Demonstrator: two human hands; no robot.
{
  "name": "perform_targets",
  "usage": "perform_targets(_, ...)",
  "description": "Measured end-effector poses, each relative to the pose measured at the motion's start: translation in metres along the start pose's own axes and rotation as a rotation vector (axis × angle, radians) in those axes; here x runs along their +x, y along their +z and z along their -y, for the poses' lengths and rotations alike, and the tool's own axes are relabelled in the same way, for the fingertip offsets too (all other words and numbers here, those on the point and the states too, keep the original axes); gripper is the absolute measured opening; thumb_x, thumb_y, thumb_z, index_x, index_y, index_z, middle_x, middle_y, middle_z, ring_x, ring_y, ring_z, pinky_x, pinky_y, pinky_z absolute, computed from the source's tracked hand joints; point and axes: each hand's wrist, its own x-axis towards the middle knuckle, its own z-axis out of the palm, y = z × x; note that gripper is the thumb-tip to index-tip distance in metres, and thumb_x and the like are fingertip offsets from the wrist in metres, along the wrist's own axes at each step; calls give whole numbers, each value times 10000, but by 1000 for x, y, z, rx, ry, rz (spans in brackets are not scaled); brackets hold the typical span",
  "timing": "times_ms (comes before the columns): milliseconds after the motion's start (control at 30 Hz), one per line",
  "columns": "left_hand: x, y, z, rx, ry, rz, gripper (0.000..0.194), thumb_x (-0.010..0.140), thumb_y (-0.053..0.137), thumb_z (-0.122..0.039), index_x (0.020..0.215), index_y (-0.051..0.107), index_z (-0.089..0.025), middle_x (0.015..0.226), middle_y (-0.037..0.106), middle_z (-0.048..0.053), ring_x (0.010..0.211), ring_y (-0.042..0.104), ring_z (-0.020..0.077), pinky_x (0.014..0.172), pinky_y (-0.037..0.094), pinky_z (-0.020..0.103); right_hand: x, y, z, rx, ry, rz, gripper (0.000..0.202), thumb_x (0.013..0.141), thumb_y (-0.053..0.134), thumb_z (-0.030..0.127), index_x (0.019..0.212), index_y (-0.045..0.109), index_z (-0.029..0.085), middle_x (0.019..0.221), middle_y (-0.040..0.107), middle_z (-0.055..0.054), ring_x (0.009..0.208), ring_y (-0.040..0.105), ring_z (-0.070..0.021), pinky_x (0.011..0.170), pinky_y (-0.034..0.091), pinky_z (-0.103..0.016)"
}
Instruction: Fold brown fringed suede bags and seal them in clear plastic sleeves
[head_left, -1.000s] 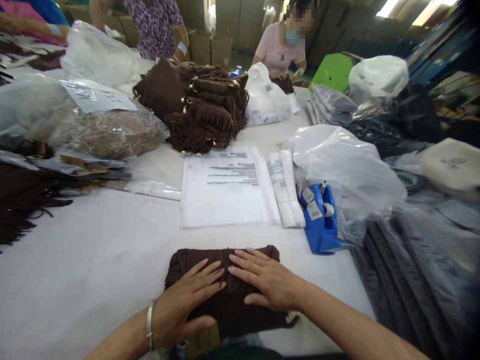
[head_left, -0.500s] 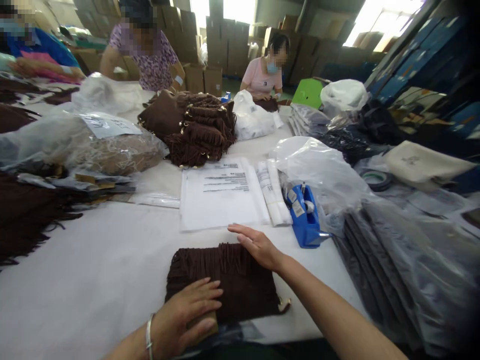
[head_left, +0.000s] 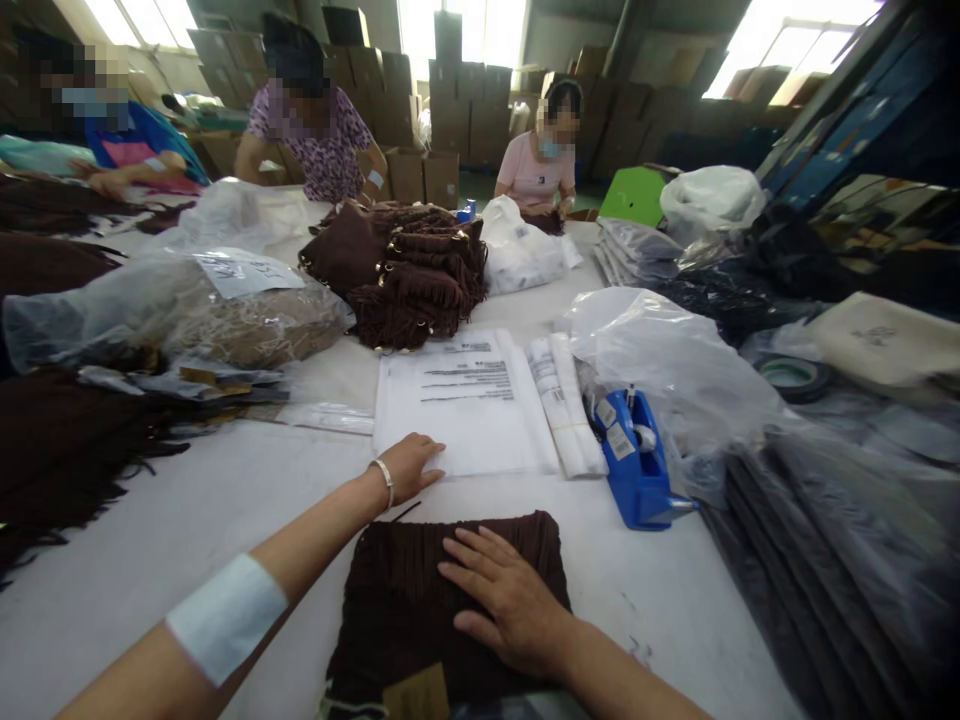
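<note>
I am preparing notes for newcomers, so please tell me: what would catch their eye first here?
Probably the heap of dark brown fringed items, beyond the white printed sheets. Then the bright blue tape dispenser, right of those sheets, and the green panel farther back.

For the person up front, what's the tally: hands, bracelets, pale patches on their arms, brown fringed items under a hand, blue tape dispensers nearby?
Left hand, right hand: 2
Bracelet: 1
Pale patch: 1
Brown fringed item: 1
Blue tape dispenser: 1
Total: 6
</note>
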Motion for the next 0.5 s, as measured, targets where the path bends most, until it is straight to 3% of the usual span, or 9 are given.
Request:
perform_targets(133,25,21,-6,139,71,116,118,824,538,-97,905,622,-92,983,607,159,985,550,274,801,494,400,1,-1,0,53,13,-10,482,940,423,450,1370,405,233,1438,387,-44,1360,264,-207,1146,169,-448)
perform_targets(267,28,17,-5,182,66,184,117,878,499,-140,871,612,-111,946,612,82,925,574,211,775,493,380,14,-16,0,192,72,-76,392,956,420,375,1314,478,226,1306,544,-42,1225,461,-173,1079,319,-352)
perform_targets(400,34,7,4,162,55,216,174,894,525,-282,917,615,-135,936,621,52,883,590,184,789,490,379,52,-28,-7,174,126,-125,329,952,428,346,1219,564,210,1148,640,-53,1062,570,-184,960,431,-310)
perform_targets(500,39,6,5,148,53,236,204,869,568,-320,961,602,-141,980,613,57,918,582,195,784,493,380,91,-22,-14,-44,120,-53,274,915,498,272,1161,593,199,1128,640,-59,1049,572,-200,927,452,-301)
